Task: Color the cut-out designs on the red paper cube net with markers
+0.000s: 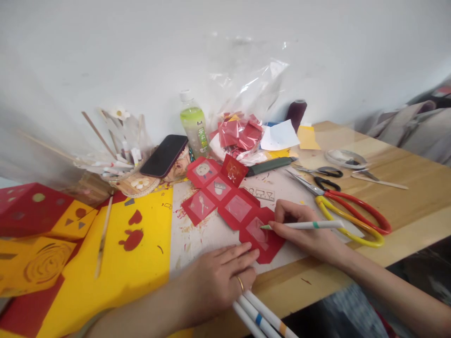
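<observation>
My right hand [303, 231] grips a white marker [324, 225] with a green band, its pale green tip touching a clear window in the nearest panel of a red paper cutout [269, 241]. The cutout is an unfolded box shape with several windowed panels, some bearing small drawings. My left hand [225, 272] rests at that panel's lower left edge, index and middle fingers stretched onto the paper. Its other fingers are curled over several white markers [260, 319] with coloured bands, which stick out below the palm.
Scissors with red and yellow handles [359, 211] lie right of my right hand. Behind are a green utility knife [271, 165], a drink bottle [195, 124] and a bag of red scraps [243, 134]. Left are a phone [164, 156], yellow paper [116, 263] and a red paper box [31, 209].
</observation>
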Available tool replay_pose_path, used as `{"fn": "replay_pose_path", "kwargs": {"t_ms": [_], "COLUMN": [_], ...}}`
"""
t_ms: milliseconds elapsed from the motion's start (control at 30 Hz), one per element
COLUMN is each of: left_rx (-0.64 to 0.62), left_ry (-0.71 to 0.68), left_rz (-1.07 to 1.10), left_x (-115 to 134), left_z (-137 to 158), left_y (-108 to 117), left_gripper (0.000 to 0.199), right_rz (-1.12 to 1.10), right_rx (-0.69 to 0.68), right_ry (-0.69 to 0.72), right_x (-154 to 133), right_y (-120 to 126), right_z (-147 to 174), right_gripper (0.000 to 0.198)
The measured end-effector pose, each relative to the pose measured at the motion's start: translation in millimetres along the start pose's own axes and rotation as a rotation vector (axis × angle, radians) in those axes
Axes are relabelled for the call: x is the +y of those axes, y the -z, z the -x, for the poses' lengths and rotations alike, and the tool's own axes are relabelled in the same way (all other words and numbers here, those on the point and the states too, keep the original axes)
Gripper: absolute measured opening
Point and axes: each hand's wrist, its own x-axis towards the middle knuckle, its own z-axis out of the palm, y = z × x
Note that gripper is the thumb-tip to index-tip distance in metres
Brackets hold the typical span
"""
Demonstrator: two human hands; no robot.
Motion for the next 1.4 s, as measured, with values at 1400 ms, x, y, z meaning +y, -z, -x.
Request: {"fn": "replay_pose_path", "kwargs": {"t_ms": [1400], "left_rx": [-0.030], "left_ry": [0.015], "left_rz": [0.022], "left_x": [0.0], "left_z": [-1.0], "left_y": [3.4], "left_gripper": [0.023], "right_rz": [-0.142], "right_rx": [0.053], "right_ry": [-0.059], "right_x": [0.6], "right_y": [-1.6], "right_z": [-3.1], "right_gripper": [0.027]}}
